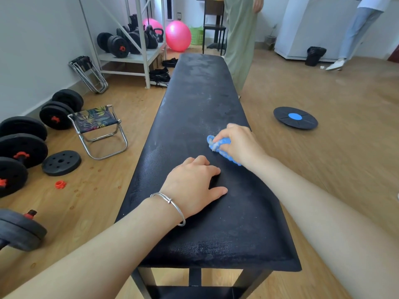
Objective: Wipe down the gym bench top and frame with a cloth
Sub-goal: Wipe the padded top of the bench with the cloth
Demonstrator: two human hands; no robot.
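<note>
- Most of the blue cloth (pixel 216 146) is bunched under the right hand (pixel 240 145), so only its crumpled edge shows. The frame (pixel 194 277) shows only below the near end, and two standing people are cut off at the top.
- The right hand grips the cloth with curled fingers and presses it on the bench top (pixel 200 100) near its right edge. The left hand (pixel 193 187) rests palm down on the pad, fingers loosely spread, holding nothing.
- The black pad looks streaked farther along. On the wood floor (pixel 323 169), dumbbells (pixel 23 145) and a folding stool (pixel 97 124) lie left, and a balance board (pixel 295 117) lies right.
</note>
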